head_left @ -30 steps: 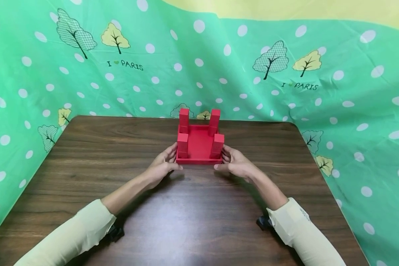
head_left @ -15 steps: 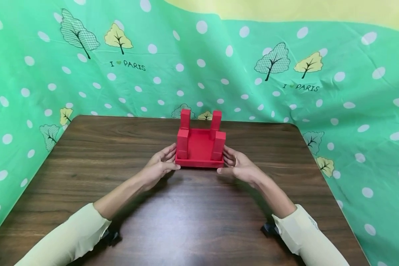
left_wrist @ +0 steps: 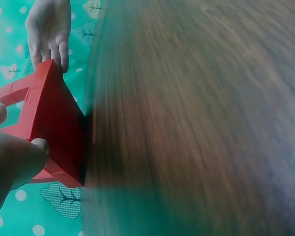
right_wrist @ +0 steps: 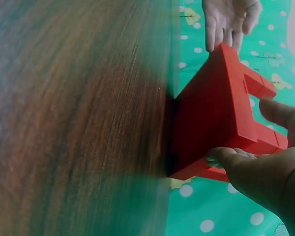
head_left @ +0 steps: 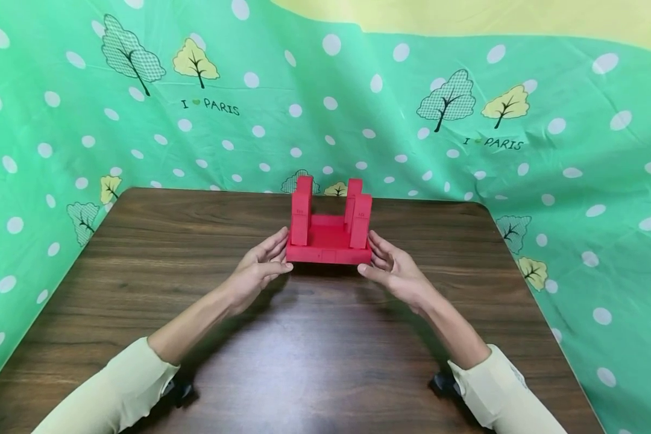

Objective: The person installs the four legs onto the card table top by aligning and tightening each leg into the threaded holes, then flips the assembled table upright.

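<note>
A red legged tray, like a small table turned upside down, stands between my hands with a square post rising at each corner. Its near side is raised and its flat underside shows in both wrist views; whether the far edge still touches the tabletop I cannot tell. My left hand grips the left side, thumb at the near corner and fingers along the side wall. On the opposite side my right hand holds it in the same way. Some fingertips are hidden behind the tray.
The dark wood-grain table stretches toward me and to both sides. Behind and beside it hangs a green cloth with white dots and printed trees. A small black device sits under each sleeve cuff.
The tray's near side has come up, so its front wall now faces me and the near posts stand higher in view. Both hands keep their hold and have risen slightly.
</note>
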`<state>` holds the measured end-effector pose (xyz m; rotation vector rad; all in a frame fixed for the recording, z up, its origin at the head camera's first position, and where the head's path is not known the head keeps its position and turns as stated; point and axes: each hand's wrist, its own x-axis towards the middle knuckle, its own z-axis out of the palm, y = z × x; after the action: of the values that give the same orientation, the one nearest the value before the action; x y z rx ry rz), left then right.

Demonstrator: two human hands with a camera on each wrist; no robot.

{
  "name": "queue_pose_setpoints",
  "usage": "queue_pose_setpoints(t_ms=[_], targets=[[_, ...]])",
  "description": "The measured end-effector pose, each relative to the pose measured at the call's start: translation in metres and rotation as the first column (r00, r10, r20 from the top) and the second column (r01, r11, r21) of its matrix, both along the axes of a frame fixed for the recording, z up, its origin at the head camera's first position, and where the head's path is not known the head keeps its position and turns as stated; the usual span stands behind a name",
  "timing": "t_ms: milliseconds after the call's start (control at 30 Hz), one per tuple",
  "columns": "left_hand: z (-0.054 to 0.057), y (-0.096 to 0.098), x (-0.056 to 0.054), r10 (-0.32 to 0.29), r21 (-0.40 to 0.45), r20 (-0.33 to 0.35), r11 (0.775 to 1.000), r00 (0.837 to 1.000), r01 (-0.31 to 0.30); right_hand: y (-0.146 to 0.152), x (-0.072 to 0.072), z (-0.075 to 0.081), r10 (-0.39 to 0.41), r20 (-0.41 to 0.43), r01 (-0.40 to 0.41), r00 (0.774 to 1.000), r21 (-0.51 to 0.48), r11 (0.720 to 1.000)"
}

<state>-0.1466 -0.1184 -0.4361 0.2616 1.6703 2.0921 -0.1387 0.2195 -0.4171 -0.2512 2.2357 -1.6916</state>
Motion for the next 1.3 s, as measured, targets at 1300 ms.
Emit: queue_pose_setpoints(t_ms=[1300], targets=[[0.029,0.003,0.0,0.002,-0.115,-0.227,0.993,0.974,-0.029,-0.013,0.007,0.02,-0.063,-0.247,0.072,0.967,0.026,0.997]])
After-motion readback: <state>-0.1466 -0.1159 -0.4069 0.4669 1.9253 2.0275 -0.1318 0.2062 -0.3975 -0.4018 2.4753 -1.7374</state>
